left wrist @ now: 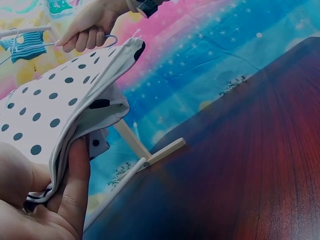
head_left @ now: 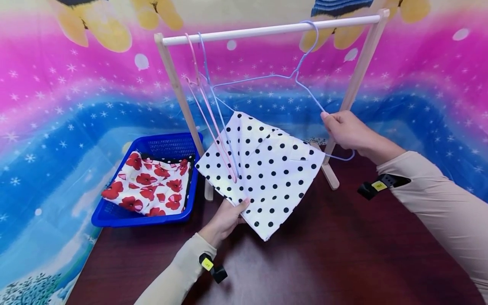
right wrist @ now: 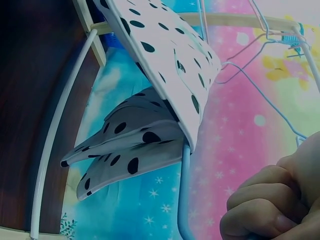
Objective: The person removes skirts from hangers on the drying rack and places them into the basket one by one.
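A folded white cloth with black polka dots [head_left: 267,169] hangs slantwise over the lower bar of a light-blue wire hanger [head_left: 274,76], whose hook sits on the rack's rod. My left hand [head_left: 225,218] pinches the cloth's lower left edge, thumb on top and fingers underneath, as the left wrist view shows. With curled fingers my right hand [head_left: 348,129] grips the hanger's right shoulder. The hanger's bent right corner sticks out past the cloth below that hand. In the right wrist view the cloth's layers [right wrist: 145,127] hang loosely apart beneath the bar.
Left of the rack a blue basket [head_left: 142,221] holds red-flowered white cloth [head_left: 152,182] and black dotted fabric. A pink hanger [head_left: 213,123] and another blue hanger hang at the left of the wooden rack [head_left: 267,31], overlapping the cloth. The rack stands on a dark table [head_left: 324,254].
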Tool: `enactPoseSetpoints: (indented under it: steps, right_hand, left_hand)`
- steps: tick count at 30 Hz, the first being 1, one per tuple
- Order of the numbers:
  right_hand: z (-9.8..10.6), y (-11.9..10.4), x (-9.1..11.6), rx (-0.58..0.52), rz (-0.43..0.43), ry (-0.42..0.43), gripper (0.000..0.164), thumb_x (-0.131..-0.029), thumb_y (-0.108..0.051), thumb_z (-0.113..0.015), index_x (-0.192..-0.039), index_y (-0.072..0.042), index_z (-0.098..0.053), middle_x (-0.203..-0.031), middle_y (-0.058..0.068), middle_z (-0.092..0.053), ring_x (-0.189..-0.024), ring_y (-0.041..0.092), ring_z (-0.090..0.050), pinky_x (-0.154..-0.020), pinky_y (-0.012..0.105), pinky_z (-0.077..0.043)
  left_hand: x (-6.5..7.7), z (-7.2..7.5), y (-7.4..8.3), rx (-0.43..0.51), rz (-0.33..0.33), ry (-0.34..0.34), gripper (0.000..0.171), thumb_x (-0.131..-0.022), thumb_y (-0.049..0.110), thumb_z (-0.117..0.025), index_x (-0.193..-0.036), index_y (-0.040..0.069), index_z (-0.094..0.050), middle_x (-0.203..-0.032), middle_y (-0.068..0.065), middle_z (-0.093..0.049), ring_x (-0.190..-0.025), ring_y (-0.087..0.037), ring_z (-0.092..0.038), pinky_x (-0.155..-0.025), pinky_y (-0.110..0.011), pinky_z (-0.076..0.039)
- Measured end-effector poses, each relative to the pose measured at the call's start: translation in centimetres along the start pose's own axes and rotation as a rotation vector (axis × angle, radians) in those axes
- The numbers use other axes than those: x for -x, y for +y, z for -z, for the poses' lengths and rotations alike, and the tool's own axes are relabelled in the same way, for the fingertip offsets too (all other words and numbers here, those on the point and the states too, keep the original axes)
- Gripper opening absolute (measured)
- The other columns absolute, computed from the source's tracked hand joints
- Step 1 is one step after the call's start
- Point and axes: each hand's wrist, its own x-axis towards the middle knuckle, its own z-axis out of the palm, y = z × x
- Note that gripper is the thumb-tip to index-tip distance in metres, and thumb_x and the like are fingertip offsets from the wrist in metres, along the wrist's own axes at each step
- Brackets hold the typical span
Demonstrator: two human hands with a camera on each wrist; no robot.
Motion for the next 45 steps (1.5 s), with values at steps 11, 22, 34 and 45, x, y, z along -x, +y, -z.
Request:
enactPoseSetpoints:
  steps: [11, 22, 34, 45]
  right_hand:
    - [0.2, 0.2, 0.1, -0.031, -0.005, -0.010, 0.057, -0.109, -0.050, -0.029, -0.067, -0.013, -0.039, -0.052, -0.007, -0.033, -0.043, 0.009, -0.029, -0.040, 0.029, -0.026]
    - [-0.1, 0.4, 0.3, -0.139, -0.036, -0.026, 0.055, -0.108, -0.052, -0.030, -0.074, -0.011, -0.042, -0.053, -0.007, -0.033, -0.043, 0.008, -0.028, -0.040, 0.027, -0.025]
    - [-0.2, 0.3, 0.3, -0.179, -0.046, -0.022, 0.055, -0.108, -0.052, -0.031, -0.071, -0.012, -0.040, -0.054, -0.008, -0.032, -0.043, 0.008, -0.027, -0.041, 0.027, -0.024]
    - [-0.4, 0.6, 0.0, -0.198, -0.036, -0.027, 0.053, -0.109, -0.048, -0.031, -0.071, -0.012, -0.040, -0.054, -0.007, -0.031, -0.043, 0.009, -0.026, -0.040, 0.028, -0.024]
  left_hand:
    - [0.0, 0.2, -0.4, 0.016, 0.008, 0.006, 0.041, -0.106, 0.011, -0.050, -0.145, 0.002, -0.042, -0.118, -0.009, -0.072, -0.092, -0.013, -0.072, -0.072, -0.029, -0.062]
    - [0.4, -0.4, -1.6, 0.074, -0.012, 0.029, 0.040, -0.106, 0.011, -0.049, -0.143, -0.001, -0.041, -0.116, -0.007, -0.072, -0.092, -0.010, -0.072, -0.075, -0.030, -0.062]
    - [0.5, -1.2, -2.2, 0.090, 0.006, 0.048, 0.042, -0.106, 0.011, -0.048, -0.145, 0.000, -0.040, -0.124, -0.012, -0.069, -0.094, -0.010, -0.072, -0.079, -0.029, -0.062]
    - [0.8, -1.6, -2.5, 0.103, 0.013, 0.067, 0.042, -0.106, 0.011, -0.049, -0.146, 0.000, -0.039, -0.123, -0.012, -0.070, -0.094, -0.010, -0.072, -0.080, -0.031, -0.062]
